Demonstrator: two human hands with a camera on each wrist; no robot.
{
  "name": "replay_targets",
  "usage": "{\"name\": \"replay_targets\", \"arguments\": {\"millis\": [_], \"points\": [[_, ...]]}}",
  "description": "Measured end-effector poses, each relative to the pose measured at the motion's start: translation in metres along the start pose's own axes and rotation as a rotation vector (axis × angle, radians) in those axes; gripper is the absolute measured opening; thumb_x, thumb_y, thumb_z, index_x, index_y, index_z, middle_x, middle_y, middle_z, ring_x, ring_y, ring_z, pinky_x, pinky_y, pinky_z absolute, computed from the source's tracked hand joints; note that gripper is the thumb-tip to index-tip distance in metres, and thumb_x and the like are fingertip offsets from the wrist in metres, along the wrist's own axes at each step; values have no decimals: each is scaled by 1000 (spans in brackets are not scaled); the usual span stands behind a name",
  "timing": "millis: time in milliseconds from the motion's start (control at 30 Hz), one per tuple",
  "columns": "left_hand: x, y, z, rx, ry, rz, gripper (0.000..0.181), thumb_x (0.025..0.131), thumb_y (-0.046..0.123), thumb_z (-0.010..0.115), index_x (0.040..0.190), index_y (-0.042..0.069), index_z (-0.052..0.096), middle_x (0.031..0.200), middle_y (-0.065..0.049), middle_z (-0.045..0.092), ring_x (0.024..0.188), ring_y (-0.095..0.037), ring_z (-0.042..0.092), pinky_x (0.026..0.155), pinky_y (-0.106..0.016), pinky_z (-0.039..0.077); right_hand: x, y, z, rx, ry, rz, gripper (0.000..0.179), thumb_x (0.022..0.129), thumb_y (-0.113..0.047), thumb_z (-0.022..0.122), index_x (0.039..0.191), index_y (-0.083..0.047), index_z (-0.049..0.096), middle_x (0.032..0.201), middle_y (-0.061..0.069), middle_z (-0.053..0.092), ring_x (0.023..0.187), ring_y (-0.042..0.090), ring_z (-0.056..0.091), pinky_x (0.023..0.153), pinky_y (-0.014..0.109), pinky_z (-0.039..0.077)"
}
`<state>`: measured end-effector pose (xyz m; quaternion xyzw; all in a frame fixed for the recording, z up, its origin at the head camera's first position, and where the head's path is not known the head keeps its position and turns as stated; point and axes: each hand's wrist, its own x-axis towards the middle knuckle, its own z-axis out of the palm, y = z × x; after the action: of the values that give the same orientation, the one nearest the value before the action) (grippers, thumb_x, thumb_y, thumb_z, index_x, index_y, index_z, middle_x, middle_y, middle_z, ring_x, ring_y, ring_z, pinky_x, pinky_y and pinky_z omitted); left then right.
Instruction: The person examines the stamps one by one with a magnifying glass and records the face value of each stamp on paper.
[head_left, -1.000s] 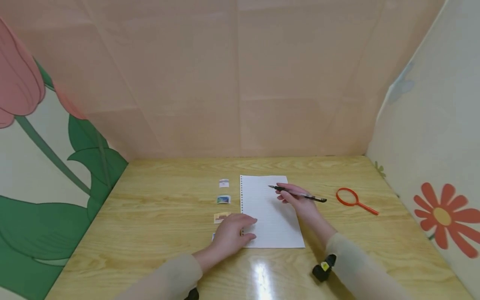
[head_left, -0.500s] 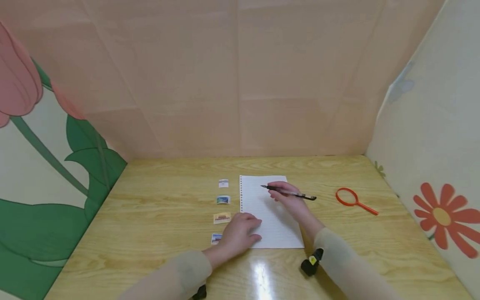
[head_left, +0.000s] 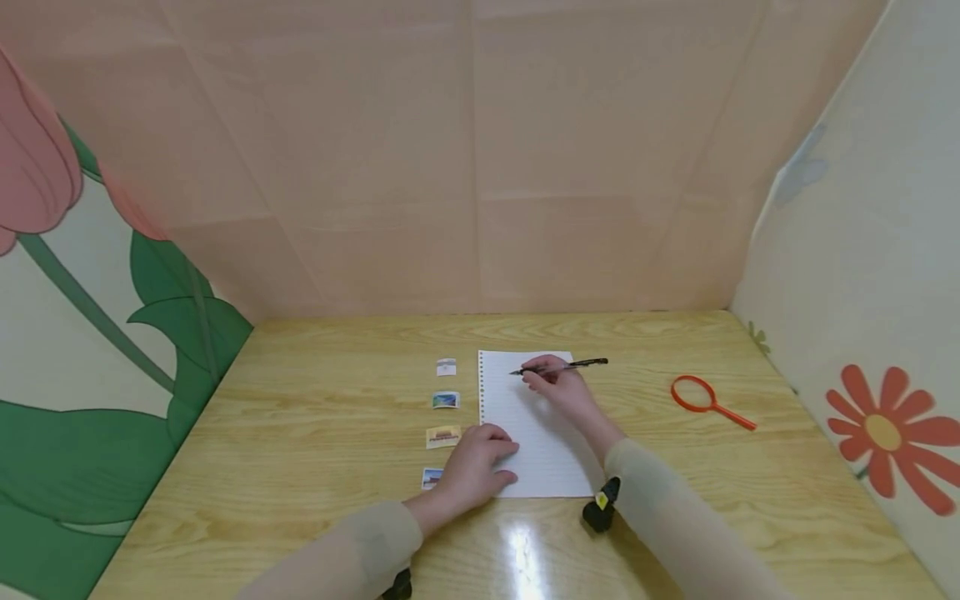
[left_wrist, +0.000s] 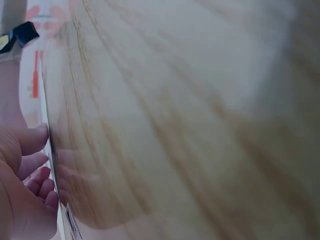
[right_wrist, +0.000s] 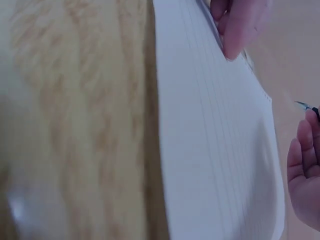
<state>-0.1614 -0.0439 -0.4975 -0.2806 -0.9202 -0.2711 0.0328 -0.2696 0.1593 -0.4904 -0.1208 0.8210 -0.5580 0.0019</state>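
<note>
A lined sheet of paper with punched holes down its left side lies on the table. My left hand rests over its lower left edge, thumb and fingers loosely bent and apart; the right wrist view catches the fingers of this left hand at the paper. With my right hand I grip a black pen above the sheet's upper part, its tip pointing left toward the holes. In the right wrist view, the pen's tip shows past the right hand's curled fingers.
Small stamp-like pictures stand in a column left of the paper: a pale one, a blue-green one, a yellow one and a blue one partly behind my left hand. A red magnifying glass lies to the right.
My right hand has moved left over the paper with the pen, whose tip is nearer the punched edge. The left hand shifted slightly right, uncovering more of the yellow and blue pictures.
</note>
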Motion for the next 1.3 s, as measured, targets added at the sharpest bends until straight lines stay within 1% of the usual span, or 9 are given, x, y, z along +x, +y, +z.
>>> {"name": "replay_targets", "arguments": {"millis": [167, 233, 333, 467, 633, 767, 900, 1100, 1300], "points": [[0, -1, 1, 11, 6, 7, 36, 82, 19, 82, 115, 7, 74, 112, -2, 63, 106, -20, 56, 96, -31, 43, 8, 5, 13, 6, -26, -37, 21, 93, -14, 70, 109, -1, 68, 95, 9, 67, 75, 10, 61, 67, 21, 49], [0, -1, 1, 19, 6, 10, 36, 82, 20, 81, 115, 7, 74, 113, -2, 63, 106, -20, 56, 97, -31, 43, 11, 8, 18, 4, -30, -32, 20, 94, -15, 69, 109, -2, 68, 95, 8, 66, 76, 11, 62, 67, 21, 50], [0, -1, 1, 12, 7, 16, 36, 82, 20, 81, 115, 7, 74, 113, -3, 63, 107, -21, 56, 97, -31, 43, 16, 12, 22, -3, -27, -31, 19, 95, -13, 67, 108, 0, 66, 91, 7, 66, 74, 12, 61, 65, 21, 49], [-1, -1, 1, 4, 6, 22, 36, 82, 19, 81, 116, 6, 74, 114, -3, 63, 107, -21, 56, 98, -32, 43, 19, 14, 25, -46, -22, -36, 15, 95, -10, 67, 106, 0, 66, 87, 6, 65, 71, 11, 58, 63, 21, 48], [-1, -1, 1, 4, -3, 14, 37, 83, 19, 81, 117, 6, 73, 115, -3, 63, 108, -21, 55, 99, -32, 42, 18, 15, 26, -108, -12, 1, 13, 93, -14, 69, 104, -7, 68, 97, 4, 63, 78, 12, 56, 68, 23, 46], [-3, 0, -1, 12, -15, 13, 38, 83, 19, 81, 117, 6, 73, 116, -4, 63, 109, -21, 55, 99, -33, 42, 18, 16, 27, -132, -17, 4, 12, 92, -15, 70, 103, -9, 67, 97, 3, 62, 78, 13, 54, 68, 23, 44], [-5, 0, -2, 21, -18, 25, 38, 84, 19, 80, 118, 5, 72, 119, -5, 63, 111, -22, 56, 100, -34, 42, 18, 14, 29, -151, -7, -19, 11, 91, -14, 71, 100, -9, 67, 90, 1, 63, 73, 13, 52, 64, 22, 43], [-8, -2, -2, 31, -1, 57, 38, 83, 17, 80, 118, 4, 72, 122, -6, 65, 114, -23, 57, 102, -34, 43, 18, 13, 33, -167, 14, -60, 8, 90, -12, 72, 95, -9, 67, 83, -1, 63, 69, 12, 52, 61, 21, 41], [-9, -2, -2, 21, -1, 49, 38, 83, 17, 80, 117, 4, 72, 122, -6, 65, 114, -23, 57, 102, -34, 42, 17, 13, 36, -168, 39, -105, 6, 88, -8, 72, 92, -7, 68, 80, -1, 61, 66, 9, 51, 60, 20, 40]]}}
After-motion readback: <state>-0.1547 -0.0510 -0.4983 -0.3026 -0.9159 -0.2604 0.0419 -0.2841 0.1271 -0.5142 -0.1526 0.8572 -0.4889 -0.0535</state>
